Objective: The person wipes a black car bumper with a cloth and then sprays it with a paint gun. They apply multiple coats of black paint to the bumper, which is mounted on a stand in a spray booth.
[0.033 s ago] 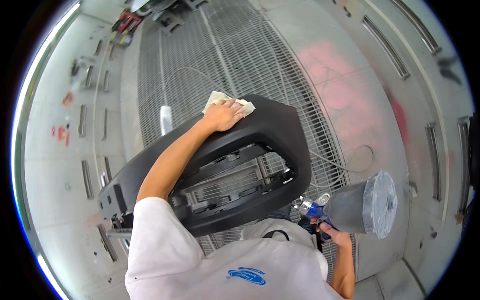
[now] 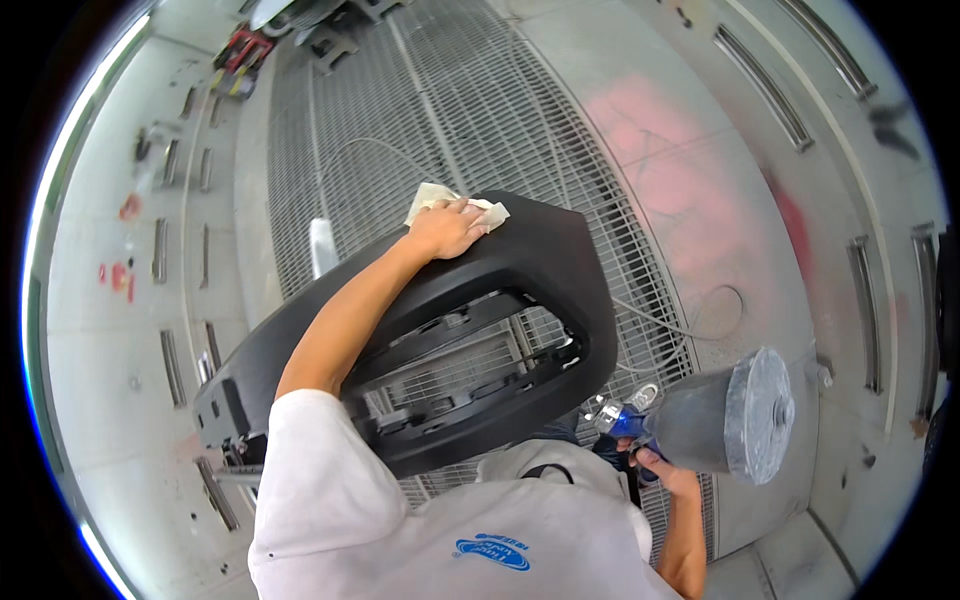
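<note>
A matte black car bumper [image 2: 545, 240] with a large opening spans the middle of my view. Near its upper edge, my left hand [image 2: 445, 228] presses a crumpled cream cloth [image 2: 425, 197] onto the surface, fingers curled over it. Low on the right, my right hand [image 2: 658, 465] grips a chrome-and-blue spray gun [image 2: 635, 425] fitted with a large grey, translucent cup [image 2: 700, 420], its lid turned to the right. The fingers of that hand are partly hidden by the gun.
Metal floor grating [image 2: 380, 90] runs away beneath the bumper, with a thin hose [image 2: 710, 330] looping over it on the right. Booth walls with metal handles [image 2: 765, 85] stand at both sides. Red and grey stands [image 2: 245, 50] sit at the far end. An upright pale object [image 2: 322, 245] is behind the bumper.
The floor and walls sit slightly further left in the picture, as from a small head movement. Both hands keep their hold on the cloth and spray gun.
</note>
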`<state>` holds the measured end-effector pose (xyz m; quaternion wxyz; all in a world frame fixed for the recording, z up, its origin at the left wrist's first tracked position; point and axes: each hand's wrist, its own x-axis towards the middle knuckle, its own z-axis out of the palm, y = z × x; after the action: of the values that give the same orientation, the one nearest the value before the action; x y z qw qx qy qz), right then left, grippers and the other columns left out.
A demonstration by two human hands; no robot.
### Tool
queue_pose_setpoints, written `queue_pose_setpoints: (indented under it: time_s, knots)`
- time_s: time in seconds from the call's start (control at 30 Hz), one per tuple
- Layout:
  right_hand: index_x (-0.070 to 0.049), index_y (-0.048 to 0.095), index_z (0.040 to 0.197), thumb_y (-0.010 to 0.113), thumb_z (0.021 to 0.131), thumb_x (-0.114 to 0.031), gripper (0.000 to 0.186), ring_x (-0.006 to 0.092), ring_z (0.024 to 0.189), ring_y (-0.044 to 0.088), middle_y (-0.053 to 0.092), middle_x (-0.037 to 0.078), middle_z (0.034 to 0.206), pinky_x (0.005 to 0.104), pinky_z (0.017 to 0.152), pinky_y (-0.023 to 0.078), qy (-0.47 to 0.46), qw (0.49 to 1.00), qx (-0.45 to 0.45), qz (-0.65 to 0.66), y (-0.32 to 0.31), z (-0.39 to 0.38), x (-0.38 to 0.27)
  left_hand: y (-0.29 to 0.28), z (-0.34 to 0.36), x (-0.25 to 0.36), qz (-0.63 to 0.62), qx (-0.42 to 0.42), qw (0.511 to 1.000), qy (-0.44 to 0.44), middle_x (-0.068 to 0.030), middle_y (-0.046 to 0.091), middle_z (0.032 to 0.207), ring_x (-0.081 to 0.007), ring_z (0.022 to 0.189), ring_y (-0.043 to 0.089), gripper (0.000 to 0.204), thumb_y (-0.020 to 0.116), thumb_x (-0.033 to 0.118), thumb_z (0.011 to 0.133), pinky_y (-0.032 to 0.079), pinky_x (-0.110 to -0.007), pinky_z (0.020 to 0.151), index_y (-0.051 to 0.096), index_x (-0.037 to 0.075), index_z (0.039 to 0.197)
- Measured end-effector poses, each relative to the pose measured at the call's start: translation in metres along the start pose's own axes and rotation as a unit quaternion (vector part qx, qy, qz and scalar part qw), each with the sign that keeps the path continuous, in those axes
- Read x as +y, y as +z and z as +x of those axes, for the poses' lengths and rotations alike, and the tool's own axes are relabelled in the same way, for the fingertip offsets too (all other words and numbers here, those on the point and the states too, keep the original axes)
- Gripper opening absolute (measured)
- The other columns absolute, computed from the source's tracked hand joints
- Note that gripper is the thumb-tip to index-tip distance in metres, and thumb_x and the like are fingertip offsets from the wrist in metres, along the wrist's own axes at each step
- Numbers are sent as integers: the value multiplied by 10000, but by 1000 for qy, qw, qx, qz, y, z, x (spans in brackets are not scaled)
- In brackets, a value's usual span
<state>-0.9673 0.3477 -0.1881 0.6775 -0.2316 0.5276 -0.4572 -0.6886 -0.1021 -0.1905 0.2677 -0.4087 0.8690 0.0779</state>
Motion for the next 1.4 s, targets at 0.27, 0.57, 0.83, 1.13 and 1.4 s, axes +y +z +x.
queue_pose_setpoints:
  time_s: [0.27, 0.57, 0.83, 1.13, 1.4]
  knots:
    - [62, 618, 1102, 755, 859, -226, 401, 217, 824, 640, 679, 161, 971, 316, 669, 511, 40, 967, 132, 213, -6, -7, 41, 64, 151, 4, -42, -136, 987, -74, -152, 479, 1464, -371, 1321, 474, 539, 333, 487, 999, 365, -500, 1100, 434, 229, 1461]
    - [54, 626, 1094, 764, 841, -342, 490, 186, 750, 609, 675, 161, 974, 301, 678, 493, 56, 965, 168, 192, -38, 3, 76, 93, 212, 63, 60, -204, 977, -20, -84, 293, 1594, -387, 1462, 245, 553, 264, 533, 1015, 140, -696, 1124, 355, 309, 1513]
    - [56, 544, 1230, 767, 850, -284, 556, 167, 790, 614, 668, 151, 1011, 284, 689, 507, -23, 956, 207, 207, -51, 25, 78, 164, 277, 139, 32, -254, 963, 85, -62, 174, 1637, -372, 1502, 112, 653, 269, 612, 992, 33, -662, 1157, 315, 259, 1539]
    - [38, 569, 1205, 754, 867, -330, 533, 152, 818, 619, 661, 105, 1019, 279, 691, 535, 73, 932, 228, 273, -67, 46, 112, 216, 362, 176, 86, -250, 964, 22, -20, 214, 1628, -320, 1494, 182, 696, 208, 656, 965, 65, -649, 1172, 402, 256, 1501]
    - [5, 598, 1168, 715, 894, -301, 427, 149, 794, 621, 668, 95, 1024, 285, 710, 502, 113, 915, 215, 322, -77, 34, 158, 247, 381, 165, 143, -263, 946, 120, -110, 476, 1476, -305, 1421, 345, 602, 293, 503, 989, 264, -550, 1143, 570, 121, 1364]
